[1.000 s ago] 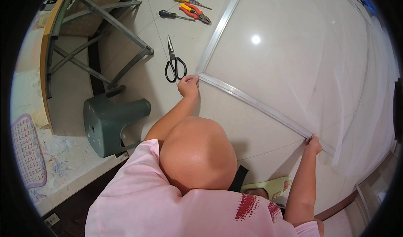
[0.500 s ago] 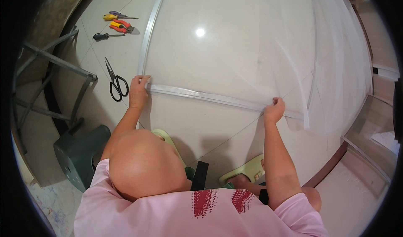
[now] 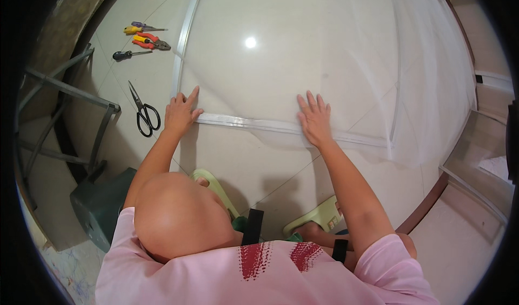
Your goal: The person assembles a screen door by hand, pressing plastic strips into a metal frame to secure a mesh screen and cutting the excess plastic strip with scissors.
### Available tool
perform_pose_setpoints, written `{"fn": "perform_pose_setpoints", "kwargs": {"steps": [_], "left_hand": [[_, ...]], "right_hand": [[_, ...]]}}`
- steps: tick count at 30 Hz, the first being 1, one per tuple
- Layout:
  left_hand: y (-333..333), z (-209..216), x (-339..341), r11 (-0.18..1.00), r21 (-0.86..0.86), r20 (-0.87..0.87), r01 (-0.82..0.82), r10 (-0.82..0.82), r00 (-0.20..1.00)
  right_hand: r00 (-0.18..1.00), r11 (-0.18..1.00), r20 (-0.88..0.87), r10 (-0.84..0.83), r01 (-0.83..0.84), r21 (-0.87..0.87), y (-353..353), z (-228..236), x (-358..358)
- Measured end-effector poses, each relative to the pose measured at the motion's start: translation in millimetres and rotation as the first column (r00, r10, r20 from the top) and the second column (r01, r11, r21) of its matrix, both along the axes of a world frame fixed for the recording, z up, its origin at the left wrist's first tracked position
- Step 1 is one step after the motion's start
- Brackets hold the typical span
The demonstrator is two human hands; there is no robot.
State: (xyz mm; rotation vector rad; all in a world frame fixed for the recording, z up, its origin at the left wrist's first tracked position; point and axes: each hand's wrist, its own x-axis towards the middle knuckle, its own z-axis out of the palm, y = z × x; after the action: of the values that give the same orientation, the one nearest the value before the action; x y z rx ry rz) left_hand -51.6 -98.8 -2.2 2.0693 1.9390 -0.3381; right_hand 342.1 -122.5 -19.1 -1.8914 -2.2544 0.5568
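A silvery metal frame (image 3: 238, 122) lies on the tiled floor, with sheer white mesh (image 3: 432, 89) spread over it and bunched toward the right. My left hand (image 3: 182, 110) rests at the frame's near left corner, fingers spread. Flat on the mesh, my right hand (image 3: 315, 118) lies across the near bar, right of its middle, fingers stretched out. Neither hand grips anything. Left of the frame are black-handled scissors (image 3: 144, 110), partly open.
Beyond the scissors lie red-and-yellow pliers (image 3: 151, 41), a black screwdriver (image 3: 130, 55) and a yellow-handled screwdriver (image 3: 141, 29). Folding metal legs (image 3: 70, 89) and a dark green stool (image 3: 100, 208) stand at left. Another framed screen (image 3: 476, 159) leans at right.
My right hand has let go of the mesh edge near the right corner, moved left and flattened on the mesh. My left hand has spread its fingers at the corner.
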Motion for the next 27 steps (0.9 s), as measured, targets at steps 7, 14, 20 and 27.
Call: {"fn": "perform_pose_setpoints", "kwargs": {"steps": [7,14,20,27], "left_hand": [[4,3,-2,0.994,-0.06,-0.049,-0.096,0.093,0.994],[9,-4,-3,0.992,-0.06,0.047,-0.111,0.114,0.992],[7,3,-15,0.985,-0.048,0.064,-0.166,0.169,0.984],[0,5,-25,0.989,0.099,0.422,-0.111,0.059,0.905]], "right_hand": [[0.972,0.961,0.235,-0.018,0.082,-0.264,80,5,8],[0.96,0.963,0.269,-0.082,0.146,-0.227,93,-2,2],[0.999,0.995,-0.004,0.041,-0.04,0.09,35,1,-9],[0.941,0.961,-0.199,0.274,-0.276,0.017,-6,13,-13]]}}
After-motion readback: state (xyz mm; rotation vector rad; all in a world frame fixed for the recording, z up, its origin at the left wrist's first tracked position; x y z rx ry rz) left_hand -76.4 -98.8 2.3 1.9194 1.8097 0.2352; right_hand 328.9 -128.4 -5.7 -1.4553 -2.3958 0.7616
